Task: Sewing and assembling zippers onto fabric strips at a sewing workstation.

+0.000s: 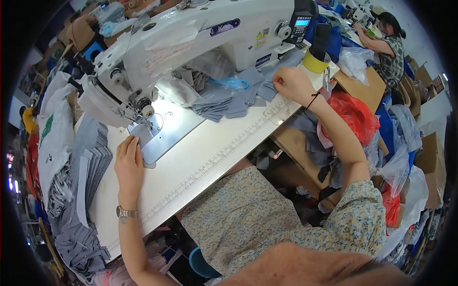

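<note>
My left hand lies on the sewing machine's bed with its fingers stretched out flat. Its fingertips press the edge of a small grey fabric piece, which lies at the presser foot. To the right, my right hand is closed, thumb and fingers pinched at the edge of a grey fabric piece. That piece belongs to a spread of cut pieces under the arm of the white sewing machine. Neat stacks of grey fabric pieces fan out there.
Light-blue scissors rest among the pieces. A yellow tape roll stands by the machine's right end. More grey fabric hangs at the table's left edge. A red plastic bag and cardboard lie at right. Another person works beyond.
</note>
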`<state>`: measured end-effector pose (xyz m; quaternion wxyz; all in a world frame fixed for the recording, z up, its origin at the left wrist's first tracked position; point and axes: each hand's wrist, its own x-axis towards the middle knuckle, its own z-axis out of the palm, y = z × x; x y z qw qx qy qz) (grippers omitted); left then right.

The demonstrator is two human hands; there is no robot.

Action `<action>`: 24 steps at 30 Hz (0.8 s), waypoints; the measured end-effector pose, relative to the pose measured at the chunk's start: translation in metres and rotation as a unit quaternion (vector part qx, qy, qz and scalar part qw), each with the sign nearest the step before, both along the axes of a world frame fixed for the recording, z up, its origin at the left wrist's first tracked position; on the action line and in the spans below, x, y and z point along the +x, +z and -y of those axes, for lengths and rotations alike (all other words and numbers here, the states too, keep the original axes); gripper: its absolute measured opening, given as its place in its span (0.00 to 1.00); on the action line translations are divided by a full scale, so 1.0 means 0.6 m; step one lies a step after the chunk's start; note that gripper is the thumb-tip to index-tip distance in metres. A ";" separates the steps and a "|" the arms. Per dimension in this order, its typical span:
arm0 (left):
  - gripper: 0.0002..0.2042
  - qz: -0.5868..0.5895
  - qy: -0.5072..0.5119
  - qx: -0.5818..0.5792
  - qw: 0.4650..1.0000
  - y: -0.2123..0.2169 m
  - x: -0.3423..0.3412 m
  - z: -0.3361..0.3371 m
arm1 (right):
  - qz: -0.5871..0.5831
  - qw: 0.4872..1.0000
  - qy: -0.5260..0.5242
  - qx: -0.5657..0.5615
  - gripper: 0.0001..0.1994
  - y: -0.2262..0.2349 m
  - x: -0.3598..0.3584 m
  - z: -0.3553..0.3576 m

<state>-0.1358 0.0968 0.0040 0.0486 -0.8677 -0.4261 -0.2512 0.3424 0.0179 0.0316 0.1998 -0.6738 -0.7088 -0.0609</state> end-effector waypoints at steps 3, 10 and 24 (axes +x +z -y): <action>0.12 -0.001 -0.010 0.004 1.000 0.003 0.003 0.002 | -0.172 0.985 -0.011 0.012 0.07 -0.008 0.028 0.003; 0.12 -0.038 -0.023 0.028 0.999 0.014 0.013 0.010 | -0.283 0.958 -0.019 0.051 0.07 0.011 0.052 0.006; 0.07 0.283 -0.017 -0.509 0.813 0.052 0.119 0.125 | -0.186 0.935 0.291 0.078 0.11 -0.041 -0.288 0.071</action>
